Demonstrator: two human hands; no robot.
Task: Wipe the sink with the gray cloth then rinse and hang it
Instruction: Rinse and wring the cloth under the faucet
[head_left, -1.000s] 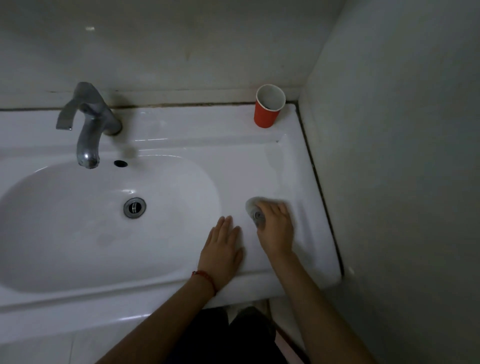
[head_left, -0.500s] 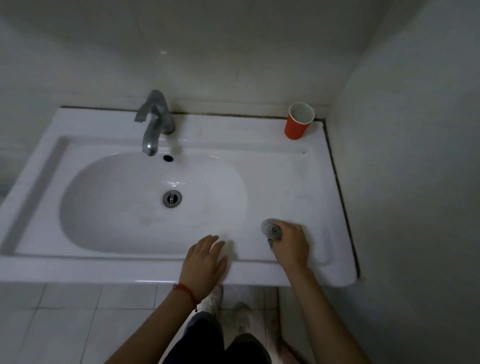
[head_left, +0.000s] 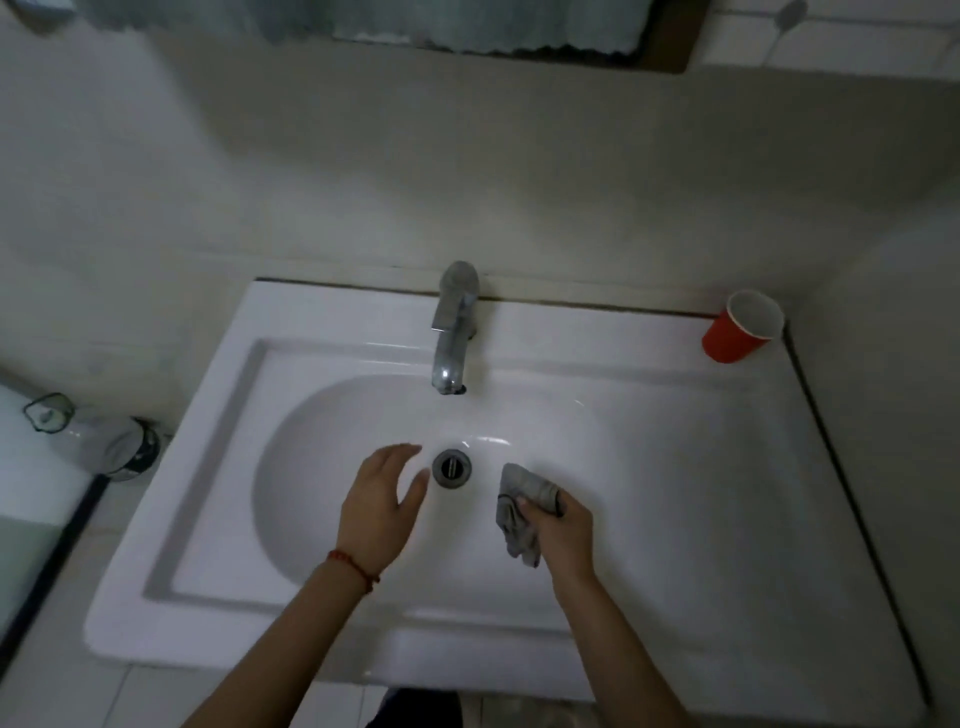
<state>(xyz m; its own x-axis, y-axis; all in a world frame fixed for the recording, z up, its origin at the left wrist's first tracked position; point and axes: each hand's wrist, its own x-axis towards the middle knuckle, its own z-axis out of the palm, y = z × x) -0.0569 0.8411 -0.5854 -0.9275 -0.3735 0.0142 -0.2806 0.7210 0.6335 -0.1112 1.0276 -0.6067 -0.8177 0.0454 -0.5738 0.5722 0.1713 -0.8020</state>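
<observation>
The white sink (head_left: 701, 467) fills the middle of the view, its oval basin holding a metal drain (head_left: 451, 467) under a chrome faucet (head_left: 454, 327). My right hand (head_left: 561, 525) hangs over the basin just right of the drain, shut on the crumpled gray cloth (head_left: 519, 514), which dangles from my fingers. My left hand (head_left: 382, 501) hovers over the basin just left of the drain, fingers spread and holding nothing. No water runs from the faucet.
A red paper cup (head_left: 740, 327) stands on the sink's back right corner against the wall. Left of the sink, a clear jar-like object (head_left: 93, 441) lies on a lower surface. A mirror edge (head_left: 415, 31) runs along the top.
My right hand has lifted the cloth off the sink's right ledge and moved it left over the basin. My left hand has left the front rim and now hovers by the drain. The camera has risen.
</observation>
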